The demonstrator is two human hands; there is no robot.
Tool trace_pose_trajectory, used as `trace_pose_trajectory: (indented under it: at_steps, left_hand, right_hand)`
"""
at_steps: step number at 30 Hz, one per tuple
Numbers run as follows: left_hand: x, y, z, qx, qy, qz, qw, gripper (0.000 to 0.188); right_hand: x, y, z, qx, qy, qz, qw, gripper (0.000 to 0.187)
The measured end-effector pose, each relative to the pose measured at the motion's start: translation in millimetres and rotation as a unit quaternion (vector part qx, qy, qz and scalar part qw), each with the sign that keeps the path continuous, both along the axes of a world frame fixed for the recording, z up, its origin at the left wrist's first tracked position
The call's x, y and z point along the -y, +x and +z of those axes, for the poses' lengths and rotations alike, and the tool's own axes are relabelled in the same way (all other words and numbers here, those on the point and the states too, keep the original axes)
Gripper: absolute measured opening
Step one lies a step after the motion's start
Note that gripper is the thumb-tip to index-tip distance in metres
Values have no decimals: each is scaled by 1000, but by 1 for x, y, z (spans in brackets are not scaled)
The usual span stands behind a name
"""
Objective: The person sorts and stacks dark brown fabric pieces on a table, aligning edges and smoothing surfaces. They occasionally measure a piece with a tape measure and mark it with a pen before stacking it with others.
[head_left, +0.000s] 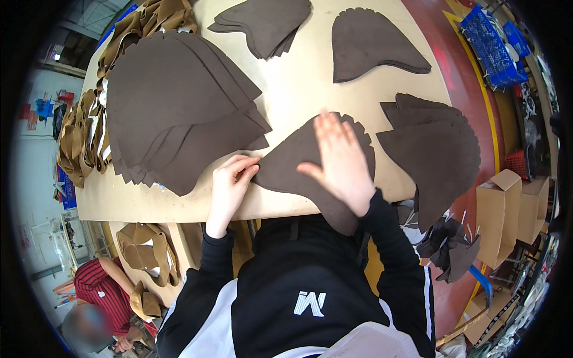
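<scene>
A dark brown leather-like cut piece with a notched curved edge lies before me, its narrow end hanging past the table's near edge. At its left corner, my left hand pinches the edge between thumb and fingers. My right hand rests flat across its middle, fingers stretched out and thumb apart. Close by on the left is a large fanned stack of similar dark brown pieces. Another fanned stack lies to the right, partly over the table's edge.
Two smaller stacks, one at far centre and one at far right, lie on the pale table. Tan pieces crowd its left side. Cardboard boxes and a blue crate stand rightward. Another person works at lower left.
</scene>
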State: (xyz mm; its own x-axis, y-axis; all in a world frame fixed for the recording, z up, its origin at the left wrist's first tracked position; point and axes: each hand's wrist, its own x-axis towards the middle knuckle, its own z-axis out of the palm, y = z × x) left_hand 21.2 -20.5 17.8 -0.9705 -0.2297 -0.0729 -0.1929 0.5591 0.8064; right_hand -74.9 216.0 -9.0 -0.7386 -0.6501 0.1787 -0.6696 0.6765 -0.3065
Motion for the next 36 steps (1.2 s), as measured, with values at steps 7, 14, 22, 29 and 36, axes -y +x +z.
trace_pose_trajectory:
  at_steps: [7, 14, 22, 29, 36]
  left_hand:
    - [3, -5, 2, 15, 20, -9, 1000, 17]
    - [3, -1, 4, 19, 19, -19, 999, 18]
    - [4, 1, -2, 39, 55, -17, 998, 16]
    - [2, -4, -3, 37, 78, -23, 996, 14]
    - [0, -3, 4, 57, 35, -34, 997, 16]
  right_hand:
    - [27, 68, 5, 67, -72, 177, 979, 88]
    - [-22, -1, 10, 20, 12, 62, 998, 82]
    - [-23, 15, 11, 54, 5, 56, 997, 88]
    - [-10, 78, 20, 122, -39, 227, 965, 89]
    - [-33, 2, 27, 26, -20, 27, 999, 87]
